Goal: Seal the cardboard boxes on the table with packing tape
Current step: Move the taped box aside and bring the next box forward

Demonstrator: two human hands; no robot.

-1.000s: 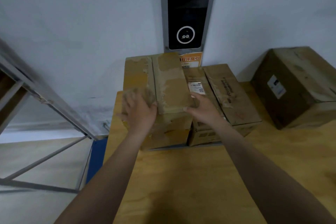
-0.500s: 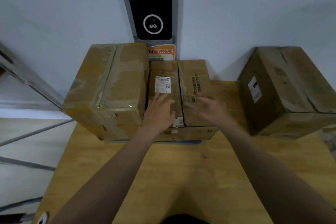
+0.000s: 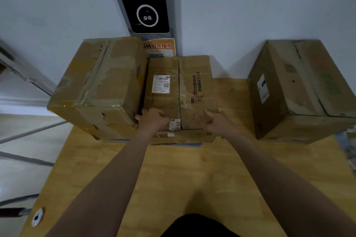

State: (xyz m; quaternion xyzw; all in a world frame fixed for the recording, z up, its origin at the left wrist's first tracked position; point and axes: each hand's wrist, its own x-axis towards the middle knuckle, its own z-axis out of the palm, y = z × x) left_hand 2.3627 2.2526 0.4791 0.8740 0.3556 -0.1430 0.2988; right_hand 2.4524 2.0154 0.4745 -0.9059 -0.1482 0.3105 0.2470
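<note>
Flanking the middle box (image 3: 194,90) on the table (image 3: 173,175), a taller left box (image 3: 107,82) touches it and a right box (image 3: 300,86) stands apart; left hand (image 3: 154,121) curls on its near left corner, right hand (image 3: 219,124) clasps its near right corner.

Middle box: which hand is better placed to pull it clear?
Likely right hand: it holds the middle box's free near corner beside bare table; left hand is hemmed against the taller left box.

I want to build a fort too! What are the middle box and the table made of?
The middle box looks like brown cardboard, dull and creased, with glossy strips, probably clear tape, along its seam. The table looks like pale wood, maybe plywood: grain lines show on its smooth top.
</note>
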